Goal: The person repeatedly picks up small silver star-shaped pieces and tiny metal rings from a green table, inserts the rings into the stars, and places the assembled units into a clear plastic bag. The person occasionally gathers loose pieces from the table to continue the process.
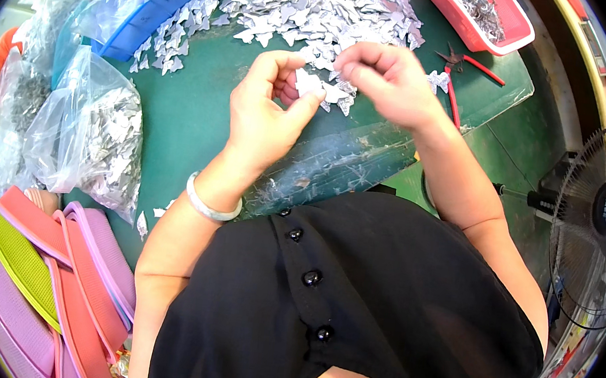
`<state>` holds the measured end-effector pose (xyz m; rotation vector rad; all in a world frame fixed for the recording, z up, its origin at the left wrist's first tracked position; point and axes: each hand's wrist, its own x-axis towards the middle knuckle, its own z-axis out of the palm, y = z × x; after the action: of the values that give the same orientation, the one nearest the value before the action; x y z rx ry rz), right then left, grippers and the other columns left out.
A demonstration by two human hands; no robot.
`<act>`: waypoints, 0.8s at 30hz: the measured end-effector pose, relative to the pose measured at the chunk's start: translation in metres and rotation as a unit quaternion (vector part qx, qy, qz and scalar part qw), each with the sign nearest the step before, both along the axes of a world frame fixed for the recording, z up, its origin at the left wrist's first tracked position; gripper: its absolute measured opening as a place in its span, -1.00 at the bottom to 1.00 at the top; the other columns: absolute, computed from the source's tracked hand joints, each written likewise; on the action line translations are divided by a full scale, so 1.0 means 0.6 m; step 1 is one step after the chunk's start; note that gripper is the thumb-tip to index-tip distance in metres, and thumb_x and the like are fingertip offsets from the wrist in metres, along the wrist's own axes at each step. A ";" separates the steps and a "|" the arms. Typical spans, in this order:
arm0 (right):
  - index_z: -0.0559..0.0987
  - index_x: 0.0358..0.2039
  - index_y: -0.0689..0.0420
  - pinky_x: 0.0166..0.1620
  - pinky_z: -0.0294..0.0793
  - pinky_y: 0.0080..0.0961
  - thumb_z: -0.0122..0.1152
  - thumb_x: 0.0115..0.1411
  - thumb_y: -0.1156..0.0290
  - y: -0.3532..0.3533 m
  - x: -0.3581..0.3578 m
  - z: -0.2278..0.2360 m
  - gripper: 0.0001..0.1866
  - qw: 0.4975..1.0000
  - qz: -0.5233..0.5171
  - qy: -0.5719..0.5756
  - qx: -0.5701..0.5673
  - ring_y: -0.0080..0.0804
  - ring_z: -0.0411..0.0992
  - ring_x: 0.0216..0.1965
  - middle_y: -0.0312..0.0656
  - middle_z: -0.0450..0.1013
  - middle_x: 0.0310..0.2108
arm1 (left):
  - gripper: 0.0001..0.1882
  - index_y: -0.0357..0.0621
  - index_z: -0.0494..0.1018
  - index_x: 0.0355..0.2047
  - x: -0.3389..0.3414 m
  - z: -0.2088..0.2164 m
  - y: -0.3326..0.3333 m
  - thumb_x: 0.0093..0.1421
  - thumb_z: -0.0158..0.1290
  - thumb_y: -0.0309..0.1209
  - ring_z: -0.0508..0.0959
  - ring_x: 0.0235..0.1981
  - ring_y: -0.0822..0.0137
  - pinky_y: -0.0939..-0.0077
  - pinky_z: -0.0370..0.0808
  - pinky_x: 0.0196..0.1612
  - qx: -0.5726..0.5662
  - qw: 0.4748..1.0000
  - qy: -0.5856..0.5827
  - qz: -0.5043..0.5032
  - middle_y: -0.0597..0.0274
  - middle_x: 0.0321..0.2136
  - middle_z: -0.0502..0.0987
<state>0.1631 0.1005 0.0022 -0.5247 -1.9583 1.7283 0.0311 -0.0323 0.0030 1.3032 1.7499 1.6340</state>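
Over the near part of the green table (185, 114), my left hand (263, 107) pinches a small silvery butterfly-shaped piece (307, 82) between thumb and fingers. Just to its right, my right hand (395, 84) is raised with thumb and fingertips pressed together; whatever lies between them is hidden. A few loose butterfly-shaped pieces (344, 103) are on the table below, between the hands. Beyond them spreads a large heap of the same silvery pieces (322, 10). Red-handled pliers (456, 83) lie with handles apart, right of my right wrist, beside one more loose piece (438, 80).
A red tray (520, 36) with dark metal bits stands at the far right. On the left are a blue crate (129, 32), a clear plastic bag of silvery pieces (112, 143) and stacked coloured baskets (21, 270). A fan (603, 209) stands right of the table's edge.
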 end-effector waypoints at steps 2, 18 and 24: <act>0.54 -0.37 0.22 -0.51 0.24 -0.74 0.05 0.08 0.47 0.026 0.009 -0.004 -0.86 0.995 -0.072 0.008 0.070 -0.78 0.21 -0.58 -0.45 0.37 -0.60 | -0.68 -0.26 0.35 -0.22 -0.002 0.007 -0.001 -0.02 0.12 -0.59 0.41 -0.45 0.55 0.71 0.38 -0.38 -0.066 0.976 -0.207 -0.032 0.32 -0.46 0.42; 0.51 -0.44 0.16 -0.21 0.33 -0.37 0.16 -0.06 0.44 0.045 0.001 -0.029 -0.87 0.827 -0.033 -0.109 0.551 -0.23 0.35 -0.34 -0.22 0.37 -0.47 | -0.81 -0.21 0.44 -0.32 -0.024 -0.038 0.013 0.03 0.09 -0.44 0.36 -0.50 0.62 0.73 0.33 -0.39 -0.199 0.969 -0.137 -0.062 0.41 -0.55 0.40; 0.52 -0.42 0.21 -0.42 0.34 -0.53 0.13 0.01 0.46 0.055 0.009 -0.033 -0.88 0.901 -0.110 -0.069 0.413 -0.43 0.35 -0.55 -0.24 0.41 -0.57 | -0.66 -0.19 0.46 -0.29 0.008 -0.028 0.031 -0.09 0.20 -0.34 0.45 -0.53 0.36 0.52 0.39 -0.42 -0.209 0.931 0.295 -0.050 0.21 -0.54 0.42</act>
<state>0.1685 0.1337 -0.0174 -0.5184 -2.3739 0.6169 0.0358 -0.0135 -0.0140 1.7302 2.1584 0.7735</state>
